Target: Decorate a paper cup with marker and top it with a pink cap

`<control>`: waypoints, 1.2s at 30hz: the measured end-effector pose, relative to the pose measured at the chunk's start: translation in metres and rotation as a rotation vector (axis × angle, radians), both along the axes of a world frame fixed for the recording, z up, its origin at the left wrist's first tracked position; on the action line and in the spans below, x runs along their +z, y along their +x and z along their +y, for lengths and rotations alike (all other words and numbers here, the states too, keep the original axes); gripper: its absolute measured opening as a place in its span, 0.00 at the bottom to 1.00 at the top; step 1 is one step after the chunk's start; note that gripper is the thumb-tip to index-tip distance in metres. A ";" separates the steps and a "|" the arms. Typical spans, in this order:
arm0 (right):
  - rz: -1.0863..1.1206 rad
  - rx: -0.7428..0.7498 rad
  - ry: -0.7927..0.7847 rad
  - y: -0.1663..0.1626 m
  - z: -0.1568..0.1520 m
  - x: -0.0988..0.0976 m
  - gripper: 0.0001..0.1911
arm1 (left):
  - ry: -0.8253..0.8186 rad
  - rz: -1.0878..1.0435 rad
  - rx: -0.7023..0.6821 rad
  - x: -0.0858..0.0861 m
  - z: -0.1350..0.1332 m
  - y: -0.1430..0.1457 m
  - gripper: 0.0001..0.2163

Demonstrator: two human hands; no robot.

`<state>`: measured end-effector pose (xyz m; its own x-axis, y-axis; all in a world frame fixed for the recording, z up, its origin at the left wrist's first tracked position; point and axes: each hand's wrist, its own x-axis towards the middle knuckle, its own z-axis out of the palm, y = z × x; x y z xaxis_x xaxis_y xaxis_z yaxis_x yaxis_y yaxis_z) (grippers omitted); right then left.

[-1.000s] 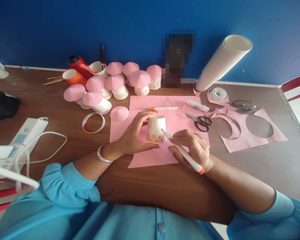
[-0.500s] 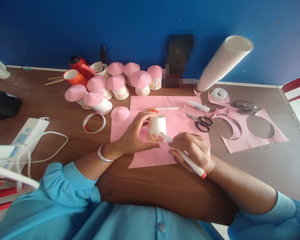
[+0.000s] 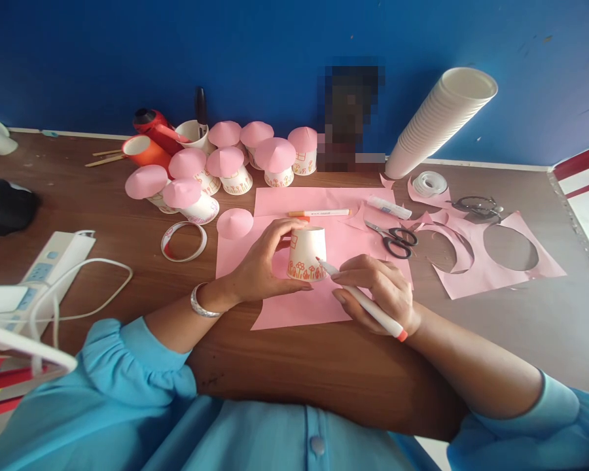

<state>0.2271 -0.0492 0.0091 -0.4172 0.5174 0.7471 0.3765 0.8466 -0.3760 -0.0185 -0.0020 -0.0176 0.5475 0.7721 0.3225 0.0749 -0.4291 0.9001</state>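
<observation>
An upturned white paper cup [image 3: 308,250] with red mushroom drawings along its rim stands on a pink paper sheet [image 3: 299,307]. My left hand [image 3: 262,261] is wrapped round the cup from the left, fingers closed on it. My right hand [image 3: 380,291] pinches a white marker with a red end [image 3: 360,299]. The marker's red tip touches the cup's lower right side.
Several cups topped with pink paper cones [image 3: 226,167] cluster at the back left, beside an orange cup [image 3: 144,150]. A loose pink cone [image 3: 234,223], tape ring [image 3: 183,241], second marker [image 3: 319,213], scissors [image 3: 392,239], cut pink paper [image 3: 491,258] and a leaning cup stack [image 3: 436,124] lie around.
The marker tip dropped from the cup's middle to its lower edge, then stayed there. My left hand keeps holding the cup in the same place.
</observation>
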 end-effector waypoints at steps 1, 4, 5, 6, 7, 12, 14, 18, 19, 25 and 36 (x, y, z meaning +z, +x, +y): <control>0.013 -0.002 -0.022 0.000 0.000 0.001 0.08 | -0.017 -0.001 -0.005 0.000 0.000 0.000 0.44; 0.057 0.019 -0.096 0.001 -0.001 0.002 0.07 | -0.047 -0.019 -0.014 -0.001 0.001 -0.001 0.44; 0.076 0.031 -0.133 0.001 -0.001 0.003 0.07 | -0.054 -0.029 -0.017 -0.002 0.001 -0.001 0.44; 0.105 0.046 -0.177 0.002 -0.002 0.003 0.06 | -0.061 -0.039 -0.018 -0.003 0.002 -0.002 0.44; 0.142 0.062 -0.233 0.002 -0.003 0.003 0.05 | -0.069 -0.049 -0.017 -0.003 0.002 -0.002 0.44; 0.475 0.143 -0.631 0.001 -0.006 -0.002 0.10 | -0.109 -0.074 0.008 -0.004 0.005 -0.003 0.42; 0.621 0.141 -0.749 0.000 -0.003 -0.005 0.11 | -0.107 -0.079 0.009 -0.004 0.006 -0.003 0.42; 0.733 0.054 -0.856 -0.001 0.004 -0.009 0.10 | -0.100 -0.090 -0.001 -0.004 0.005 -0.003 0.42; 0.738 0.035 -0.874 -0.001 0.006 -0.009 0.10 | -0.094 -0.091 0.000 -0.004 0.005 -0.003 0.42; 0.747 0.169 -0.975 -0.002 0.008 -0.006 0.13 | -0.094 -0.080 0.007 0.000 0.004 -0.002 0.42; 0.876 0.076 -1.057 0.003 0.023 -0.014 0.15 | -0.078 -0.121 0.032 -0.006 0.005 -0.005 0.43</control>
<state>0.2301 -0.0258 -0.0044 -0.0710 0.9964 0.0467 -0.3494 0.0191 -0.9368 -0.0234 0.0032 -0.0241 0.4829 0.8140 0.3229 -0.0235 -0.3565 0.9340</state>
